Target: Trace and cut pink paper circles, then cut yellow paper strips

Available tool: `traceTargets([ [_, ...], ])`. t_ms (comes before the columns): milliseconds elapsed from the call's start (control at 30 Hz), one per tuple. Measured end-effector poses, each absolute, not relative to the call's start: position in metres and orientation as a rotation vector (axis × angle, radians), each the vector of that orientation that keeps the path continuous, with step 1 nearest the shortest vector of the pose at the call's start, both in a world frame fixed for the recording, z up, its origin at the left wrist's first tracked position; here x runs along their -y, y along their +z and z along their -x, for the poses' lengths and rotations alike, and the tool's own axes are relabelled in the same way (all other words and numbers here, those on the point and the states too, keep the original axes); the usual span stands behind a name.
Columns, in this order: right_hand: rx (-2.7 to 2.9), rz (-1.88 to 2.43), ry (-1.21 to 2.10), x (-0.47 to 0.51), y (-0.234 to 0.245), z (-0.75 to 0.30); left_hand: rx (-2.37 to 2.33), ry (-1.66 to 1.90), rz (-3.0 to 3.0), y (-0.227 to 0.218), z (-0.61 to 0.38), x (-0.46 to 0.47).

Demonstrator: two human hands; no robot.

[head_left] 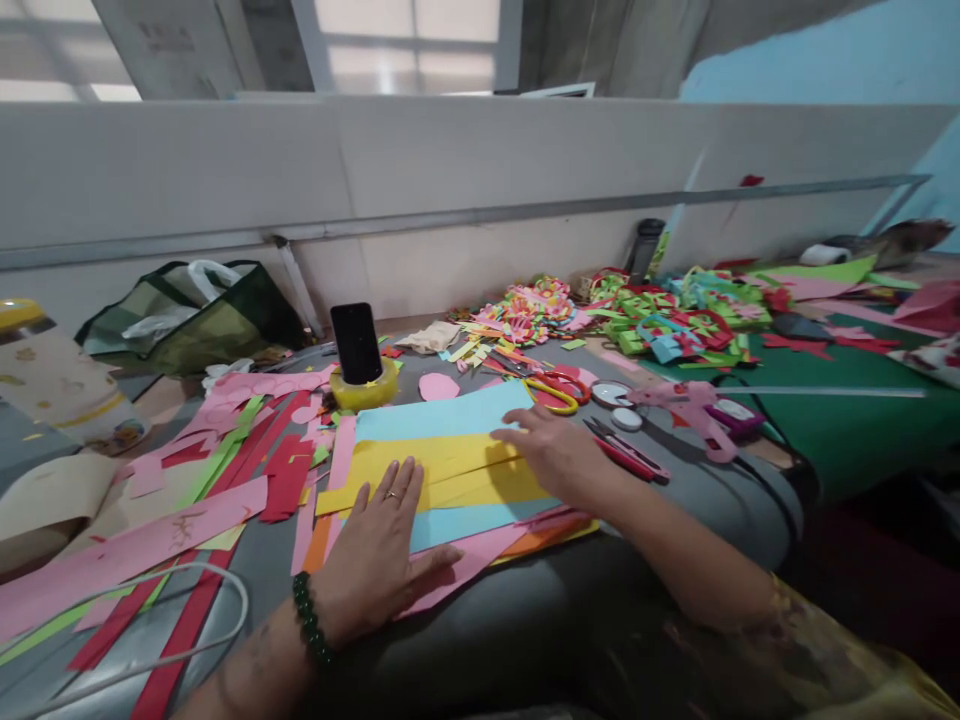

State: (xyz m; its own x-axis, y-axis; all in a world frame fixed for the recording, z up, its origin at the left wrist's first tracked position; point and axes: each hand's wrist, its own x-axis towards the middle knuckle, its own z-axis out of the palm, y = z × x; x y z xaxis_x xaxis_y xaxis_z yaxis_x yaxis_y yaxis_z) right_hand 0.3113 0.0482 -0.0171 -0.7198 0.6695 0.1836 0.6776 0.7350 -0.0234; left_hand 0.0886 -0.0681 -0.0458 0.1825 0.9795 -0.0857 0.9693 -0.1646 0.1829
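Note:
My left hand lies palm down with its fingers stretched out. Its fingertips rest on a yellow paper sheet, and the thumb points right over pink paper. The yellow sheet has a long line or edge running across it, and its narrow left end sticks out past the stack. Light blue paper shows above and below it, with orange and pink sheets beneath. My right hand is at the sheet's right end, fingers bent but apart over the yellow and blue paper. Its fingertips touch or hover just above; which, I cannot tell.
Yellow-handled scissors, red snips and a pink glue gun lie to the right. A phone stands in a tape roll behind. Paper strips and a white cable are at left; cut-paper pieces are heaped behind.

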Motion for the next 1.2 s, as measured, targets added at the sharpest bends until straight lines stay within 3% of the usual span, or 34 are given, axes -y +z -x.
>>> traceTargets([
  [100,2.925,0.83,-0.028,-0.032,-0.022,-0.293,-1.917,0.079,-2.231,-0.048,-0.09,0.071],
  [267,2.944,0.82,0.028,-0.024,-0.027,-0.293,-1.958,0.091,-2.2,-0.052,-0.09,0.072],
  [667,2.694,1.105,0.101,-0.04,-0.041,-0.365,-1.98,0.006,-2.165,-0.048,-0.088,0.075],
  [933,2.277,1.5,-0.06,-0.035,-0.023,-0.406,-2.028,-0.086,-2.334,-0.036,-0.073,0.073],
  [1067,2.204,1.758,-0.087,-0.034,-0.021,-0.414,-2.005,0.078,-2.676,-0.017,-0.09,0.056],
  [1200,2.239,1.852,-0.166,-0.029,-0.029,-0.402,-1.939,0.166,-2.646,-0.014,-0.125,0.028],
])
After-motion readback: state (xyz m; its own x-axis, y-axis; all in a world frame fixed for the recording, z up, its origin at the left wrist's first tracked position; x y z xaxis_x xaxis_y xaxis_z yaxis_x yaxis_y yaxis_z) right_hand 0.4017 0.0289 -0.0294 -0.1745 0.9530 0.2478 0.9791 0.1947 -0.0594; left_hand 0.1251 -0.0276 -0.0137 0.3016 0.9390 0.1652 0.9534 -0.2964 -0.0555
